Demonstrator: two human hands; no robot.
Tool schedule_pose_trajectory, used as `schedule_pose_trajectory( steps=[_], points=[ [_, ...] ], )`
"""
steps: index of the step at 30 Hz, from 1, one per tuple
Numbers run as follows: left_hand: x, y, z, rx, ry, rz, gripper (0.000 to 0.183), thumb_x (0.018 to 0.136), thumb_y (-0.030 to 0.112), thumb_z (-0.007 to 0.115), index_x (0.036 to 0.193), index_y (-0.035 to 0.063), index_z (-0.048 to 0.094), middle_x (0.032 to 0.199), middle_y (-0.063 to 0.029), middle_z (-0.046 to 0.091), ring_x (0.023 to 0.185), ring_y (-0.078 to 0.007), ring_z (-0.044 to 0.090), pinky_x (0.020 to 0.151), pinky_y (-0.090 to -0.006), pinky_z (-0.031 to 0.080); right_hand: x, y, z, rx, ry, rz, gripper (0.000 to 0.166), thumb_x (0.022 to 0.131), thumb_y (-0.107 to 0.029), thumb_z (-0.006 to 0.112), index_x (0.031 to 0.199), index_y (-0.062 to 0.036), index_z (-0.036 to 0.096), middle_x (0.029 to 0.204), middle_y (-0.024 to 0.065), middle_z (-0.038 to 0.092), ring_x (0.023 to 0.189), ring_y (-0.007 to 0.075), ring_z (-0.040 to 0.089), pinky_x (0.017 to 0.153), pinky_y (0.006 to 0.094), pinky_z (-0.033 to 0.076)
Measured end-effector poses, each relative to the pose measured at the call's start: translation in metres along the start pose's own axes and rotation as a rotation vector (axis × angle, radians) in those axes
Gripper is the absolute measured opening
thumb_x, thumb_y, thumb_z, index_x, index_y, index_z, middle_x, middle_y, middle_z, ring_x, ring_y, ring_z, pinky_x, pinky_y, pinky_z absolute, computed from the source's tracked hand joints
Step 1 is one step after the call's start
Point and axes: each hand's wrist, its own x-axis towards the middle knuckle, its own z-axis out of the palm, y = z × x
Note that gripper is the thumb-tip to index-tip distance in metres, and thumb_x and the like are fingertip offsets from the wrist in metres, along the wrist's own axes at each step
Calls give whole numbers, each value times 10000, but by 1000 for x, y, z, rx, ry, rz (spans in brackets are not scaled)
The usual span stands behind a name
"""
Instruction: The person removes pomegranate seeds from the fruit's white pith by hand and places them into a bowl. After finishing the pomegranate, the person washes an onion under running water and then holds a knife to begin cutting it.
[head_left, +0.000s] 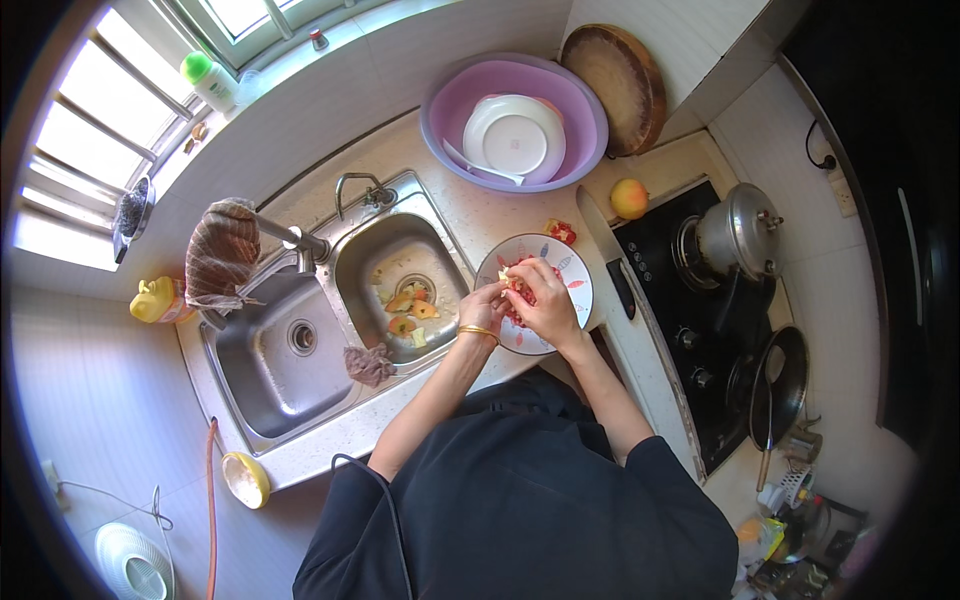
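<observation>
Above a white patterned plate (534, 343) my two hands meet at a small piece of pomegranate (506, 278) with pale membrane. My left hand (481, 309), with a gold bangle at the wrist, has its fingertips on this piece. The fingers of my right hand (546, 304) curl over it from the other side. Red pomegranate seeds (525, 294) lie on the plate, partly hidden under my right hand. Another chunk of pomegranate (560, 231) rests on the counter just beyond the plate's rim. Right of the plate lies a knife with a black handle (621, 289).
At the left is a double sink (345, 262) with peel scraps in one basin. A purple basin (589, 135) holding bowls stands behind the plate. A whole pomegranate (629, 199) sits near the gas hob (660, 300), which bears a pressure cooker (731, 232) and a wok (780, 397).
</observation>
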Motion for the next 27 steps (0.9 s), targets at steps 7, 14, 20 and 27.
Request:
schedule_pose_trajectory(
  steps=[7, 14, 20, 27],
  points=[
    [-2, -1, 6, -40, 23, 8, 88, 765, -10, 565, 830, -64, 589, 813, -135, 612, 728, -205, 601, 655, -289, 477, 4, 5, -1, 187, 9, 95, 173, 704, 40, 579, 866, -18, 584, 845, 83, 556, 669, 170, 592, 551, 249, 478],
    [1, -7, 6, 25, 39, -34, 114, 796, 15, 522, 867, -54, 578, 859, -129, 610, 804, -198, 596, 723, -289, 483, -2, 16, -2, 344, 35, 170, 174, 699, 44, 589, 860, -16, 617, 846, 57, 586, 647, 103, 582, 558, 212, 470],
    [-4, -3, 13, 32, 57, 0, 122, 790, 0, 514, 872, -66, 575, 844, -129, 608, 779, -208, 596, 709, -302, 494, -2, 16, -5, 307, 25, 188, 133, 737, -7, 628, 870, -7, 626, 858, 59, 590, 686, 109, 595, 586, 210, 481],
    [3, -4, 12, 42, 58, -53, 131, 787, -6, 502, 868, -82, 570, 826, -145, 597, 765, -221, 595, 725, -311, 510, -6, 33, -2, 432, 8, 246, 139, 767, 5, 590, 890, -12, 651, 895, 74, 621, 796, 138, 611, 694, 225, 486]
  ],
)
